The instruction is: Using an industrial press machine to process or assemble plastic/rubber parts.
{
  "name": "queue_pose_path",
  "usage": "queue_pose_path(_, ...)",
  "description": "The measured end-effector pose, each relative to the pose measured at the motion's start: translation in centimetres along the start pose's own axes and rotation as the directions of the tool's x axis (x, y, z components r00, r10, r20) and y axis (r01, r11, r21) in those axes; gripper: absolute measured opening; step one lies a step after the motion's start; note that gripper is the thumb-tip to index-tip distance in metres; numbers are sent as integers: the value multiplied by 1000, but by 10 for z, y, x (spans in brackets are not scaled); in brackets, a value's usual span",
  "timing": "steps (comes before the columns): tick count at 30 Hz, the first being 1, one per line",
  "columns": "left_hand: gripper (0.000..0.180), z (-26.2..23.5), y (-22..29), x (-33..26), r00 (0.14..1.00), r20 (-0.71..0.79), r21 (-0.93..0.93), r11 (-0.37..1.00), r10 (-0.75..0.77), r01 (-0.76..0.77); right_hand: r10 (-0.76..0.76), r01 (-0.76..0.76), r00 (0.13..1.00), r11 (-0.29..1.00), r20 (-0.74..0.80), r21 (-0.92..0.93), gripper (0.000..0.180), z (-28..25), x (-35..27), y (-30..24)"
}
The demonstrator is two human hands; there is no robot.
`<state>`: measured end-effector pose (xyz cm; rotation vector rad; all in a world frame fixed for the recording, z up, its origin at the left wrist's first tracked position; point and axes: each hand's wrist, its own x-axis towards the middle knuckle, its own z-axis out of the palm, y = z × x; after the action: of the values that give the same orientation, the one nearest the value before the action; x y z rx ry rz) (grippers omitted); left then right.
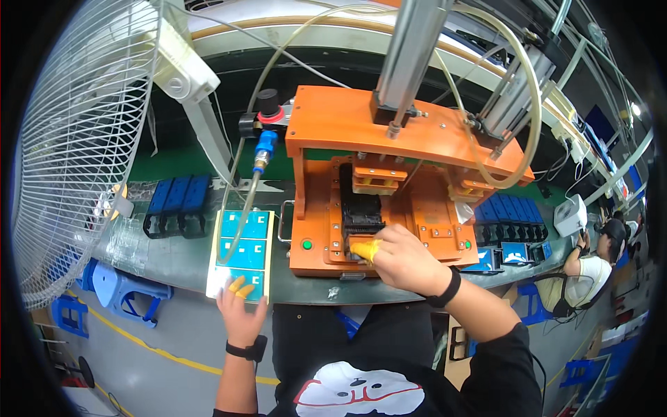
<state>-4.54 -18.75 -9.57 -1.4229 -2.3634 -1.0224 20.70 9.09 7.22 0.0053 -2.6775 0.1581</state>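
My left hand [240, 309], with yellow finger cots, is over the near end of a white sheet [212, 278] bearing blue rectangular pieces [244, 255]. Its fingers are apart and hold nothing I can see. My right hand [408, 263], also with yellow finger cots, reaches into an orange pneumatic press [316, 260]. Its fingers are bent together on the near end of a black plastic part [361, 205]. That part lies lengthwise in the left slot of the press; my fingers cover its near end. A press head [379, 179] hangs beside it.
Black frames with blue faces [177, 198] stand left on the bench; more such frames [511, 215] stand right. A white wire fan [87, 139] fills the left side. An air hose [246, 208] hangs over the sheet. A person [590, 267] sits at the far right.
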Motion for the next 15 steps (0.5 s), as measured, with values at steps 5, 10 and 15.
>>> queue_pose_path(5,43,2,5,1,999,43,-27,999,-28,29,139,-146,985,987,-106,-63,38,12,9,-4)
queue_pose_path(10,42,-1,9,4,997,82,-36,999,-11,14,383,-387,922,917,-60,-98,56,14,14,-21)
queue_pose_path(15,41,-1,18,4,992,106,-34,997,-63,67,364,-354,931,920,36,-169,62,11,17,-15)
